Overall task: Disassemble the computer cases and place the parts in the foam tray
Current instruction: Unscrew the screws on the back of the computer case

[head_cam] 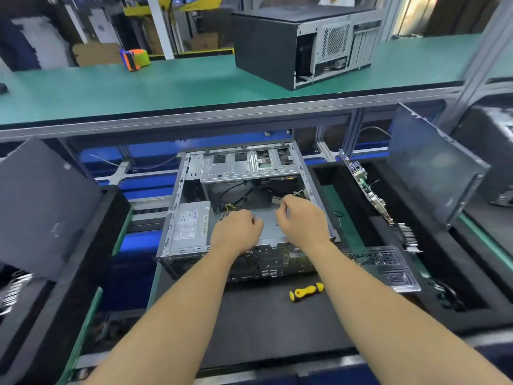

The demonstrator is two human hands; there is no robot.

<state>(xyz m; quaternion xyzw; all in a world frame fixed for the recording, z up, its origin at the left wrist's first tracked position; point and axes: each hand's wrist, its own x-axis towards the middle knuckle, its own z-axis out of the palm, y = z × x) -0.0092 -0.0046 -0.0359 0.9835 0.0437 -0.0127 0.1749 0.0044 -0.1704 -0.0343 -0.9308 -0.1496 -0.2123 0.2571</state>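
Observation:
An open grey computer case (311, 173) lies on its side at the middle of the bench, its side panel off. A silver power supply (191, 226) sits in its left part. Both my hands are inside the case. My left hand (236, 232) is curled into a fist over the yellow and black cables (228, 209) that run from the power supply; what its fingers hold is hidden. My right hand (304, 218) pinches at a pale connector (276, 200) on the case floor. The black foam tray (319, 176) on the right holds a motherboard (367, 190) standing on edge.
A yellow and black screwdriver (306, 291) lies on the black mat in front of the case. A clear plastic tray (388, 266) sits to its right. Grey side panels (433, 168) lean in the foam trays on both sides. A second case (266, 48) stands on the green upper shelf.

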